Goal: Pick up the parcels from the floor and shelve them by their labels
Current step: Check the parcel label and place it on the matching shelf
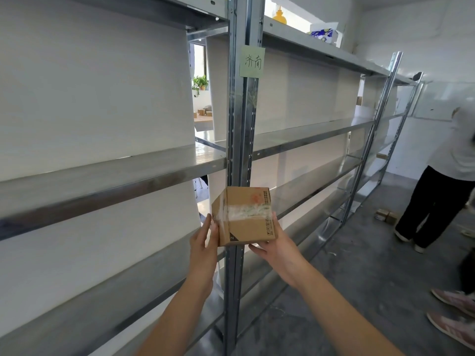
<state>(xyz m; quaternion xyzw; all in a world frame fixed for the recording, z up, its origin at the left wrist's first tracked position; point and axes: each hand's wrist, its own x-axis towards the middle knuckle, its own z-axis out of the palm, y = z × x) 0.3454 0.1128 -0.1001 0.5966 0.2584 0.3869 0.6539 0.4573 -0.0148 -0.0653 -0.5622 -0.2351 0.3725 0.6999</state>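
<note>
Parcels are showing in two places: one small cardboard parcel [245, 217], wrapped with clear tape, is being held up in front of a steel upright [241, 124], and a little group of small boxes [386, 215], two or perhaps three, is lying on the floor [359, 291] far to the right. One green label [252, 61] with two handwritten characters is sticking on the upright, well above the parcel. Metal shelving [108, 176] is running along the white wall in several levels. On its top shelf one yellow object [279, 15] and one blue-and-white box [323, 33] are standing. The floor is grey concrete; one person in dark trousers [437, 201] is standing there, and two pink shoes [455, 299] are showing at the edge. The left hand [204, 242] is pressing its fingers, straight and held together, flat against the parcel's left side. The right hand [276, 249] is cupping the lower right corner, thumb lying up the right side and fingers curling underneath.
</note>
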